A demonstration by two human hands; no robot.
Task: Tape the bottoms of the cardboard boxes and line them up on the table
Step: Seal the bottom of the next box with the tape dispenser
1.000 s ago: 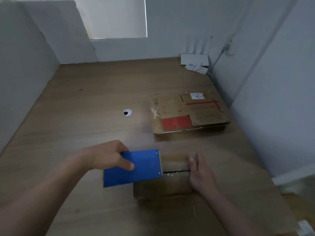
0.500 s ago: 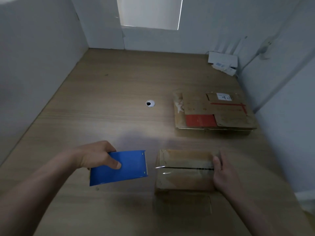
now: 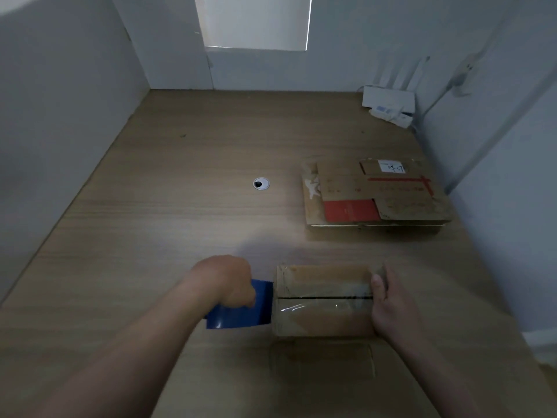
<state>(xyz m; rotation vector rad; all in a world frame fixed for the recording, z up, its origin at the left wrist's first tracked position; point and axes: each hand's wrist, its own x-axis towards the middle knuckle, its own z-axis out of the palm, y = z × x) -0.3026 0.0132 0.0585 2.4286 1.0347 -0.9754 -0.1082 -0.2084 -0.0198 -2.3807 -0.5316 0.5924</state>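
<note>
Small cardboard box [image 3: 324, 300] at near side of table [image 3: 180, 221], prob. bottom up, btwn both hands. Grip now: left hand [image 3: 229, 282] curled round blue tape dispenser [image 3: 241, 309], pressed vs. box's left end; right hand [image 3: 388, 309] clamped on right end, thumb on top by the seam. Prob. light and empty, so easy to slide w/ any pull of tape; needs bracing from the right. Stiff at corners and edges, likely soft along the middle seam. Glossy tape [image 3: 301, 307] there, prob. slick to the touch. Best taken by the two short ends, not the flaps. Plenty of open table to left and far. Far right, flat boxes [image 3: 373, 194] in a stack, well apart from the work. Wall [image 3: 512, 206] and table's right edge close on right, so little room that way.
</note>
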